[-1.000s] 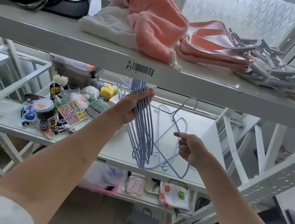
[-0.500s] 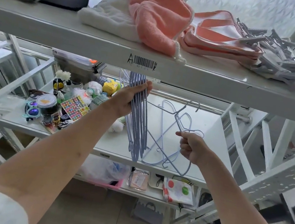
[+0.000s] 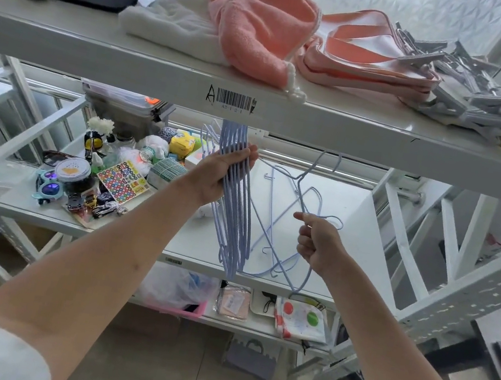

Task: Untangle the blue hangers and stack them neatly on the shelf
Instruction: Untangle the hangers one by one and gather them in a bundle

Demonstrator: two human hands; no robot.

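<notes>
Here, our left hand [image 3: 218,177] grips aligned bundle of blue hangers [image 3: 234,207] upright over middle shelf [image 3: 356,208], apparently keeping sorted ones apart. Our right hand [image 3: 317,241] pinches wire of tangled hangers [image 3: 286,226], lifting to free one.

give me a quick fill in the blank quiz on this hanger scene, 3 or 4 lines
1. The left hand grips a bunch of ____ hangers.
2. The right hand pinches a ____ hanger pulled out of the loose tangle.
3. The pink towel lies on the ____ shelf, above the barcode label.
4. The sticker sheet lies to the ____ of the left hand in the picture.

Missing words: blue; single; top; left
</notes>
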